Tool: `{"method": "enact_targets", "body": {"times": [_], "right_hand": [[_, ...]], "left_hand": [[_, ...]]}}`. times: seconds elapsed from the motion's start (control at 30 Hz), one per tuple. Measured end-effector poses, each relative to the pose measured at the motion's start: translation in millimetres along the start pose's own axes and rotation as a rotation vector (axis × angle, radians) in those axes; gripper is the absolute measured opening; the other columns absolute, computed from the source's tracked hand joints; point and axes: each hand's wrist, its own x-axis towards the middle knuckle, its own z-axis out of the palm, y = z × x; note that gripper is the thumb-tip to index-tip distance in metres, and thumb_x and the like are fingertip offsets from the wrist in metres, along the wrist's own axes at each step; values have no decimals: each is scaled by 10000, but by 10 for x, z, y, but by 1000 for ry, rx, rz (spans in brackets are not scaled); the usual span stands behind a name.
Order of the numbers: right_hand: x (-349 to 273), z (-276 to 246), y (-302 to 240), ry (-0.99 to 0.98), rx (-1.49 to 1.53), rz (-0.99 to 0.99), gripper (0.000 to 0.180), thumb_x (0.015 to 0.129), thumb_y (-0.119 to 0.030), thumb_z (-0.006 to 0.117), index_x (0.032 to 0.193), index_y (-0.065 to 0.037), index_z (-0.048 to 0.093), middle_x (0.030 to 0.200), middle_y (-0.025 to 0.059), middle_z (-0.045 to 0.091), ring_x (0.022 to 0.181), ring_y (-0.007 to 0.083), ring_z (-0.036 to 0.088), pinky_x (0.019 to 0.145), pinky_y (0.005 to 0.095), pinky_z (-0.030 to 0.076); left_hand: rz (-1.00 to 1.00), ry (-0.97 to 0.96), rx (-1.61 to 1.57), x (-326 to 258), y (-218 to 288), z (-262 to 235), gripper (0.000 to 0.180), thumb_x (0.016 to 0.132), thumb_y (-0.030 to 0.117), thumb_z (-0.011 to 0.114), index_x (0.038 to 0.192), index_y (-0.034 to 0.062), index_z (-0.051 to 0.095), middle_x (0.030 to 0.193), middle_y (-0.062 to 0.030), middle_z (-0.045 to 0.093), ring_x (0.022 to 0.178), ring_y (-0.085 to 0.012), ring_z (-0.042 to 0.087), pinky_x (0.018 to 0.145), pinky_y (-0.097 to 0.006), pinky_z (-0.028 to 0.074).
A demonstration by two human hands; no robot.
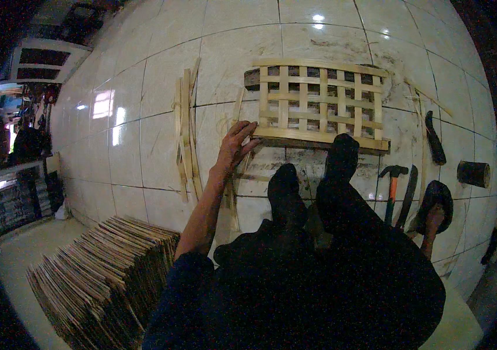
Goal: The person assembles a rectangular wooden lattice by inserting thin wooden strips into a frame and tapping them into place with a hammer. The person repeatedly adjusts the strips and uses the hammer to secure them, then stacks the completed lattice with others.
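Weaving, seemingly: tiled floor, slatted lattice flat on it, right foot at near edge. Dark oval object, right hand there, grip unclear. Left hand half-curled at near-left corner, can't tell if gripping. Next move probably calls for steadying lattice.
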Motion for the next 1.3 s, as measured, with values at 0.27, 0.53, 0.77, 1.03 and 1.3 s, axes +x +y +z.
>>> {"method": "enact_targets", "body": {"times": [0.27,0.53,0.77,1.03,1.3], "right_hand": [[215,-45,-24,3,-11,-9,311,945,-276,514,1075,-6,597,1018,163,625,936,277,600,809,365,466],[295,-80,-6,10,-3,6,306,946,-278,517,1053,-6,606,1005,162,631,925,270,603,804,360,467],[301,-61,54,13,-1,3,303,948,-280,519,1034,-6,614,993,160,635,916,264,605,800,355,467],[307,-89,45,18,-5,-1,302,949,-283,522,1012,-5,623,980,158,641,905,258,608,795,350,468],[271,-204,60,28,-30,5,303,950,-285,525,990,-5,632,967,156,646,894,251,611,790,345,469]], "left_hand": [[-7,59,137,-10,44,42,344,800,138,702,1114,35,608,1089,-148,597,978,-308,597,832,-371,499],[-38,70,130,-42,111,87,321,811,128,692,1110,34,623,1103,-152,603,1004,-311,589,856,-376,492],[-40,87,156,-66,123,132,335,810,118,690,1128,36,624,1124,-157,596,1029,-317,583,875,-369,488],[-271,169,-217,-80,-34,215,248,843,127,668,1067,23,636,1050,-137,591,948,-267,598,821,-342,493],[-487,140,-470,-20,61,213,303,887,175,628,1141,22,567,976,-93,579,899,-167,569,747,-308,484]]}}
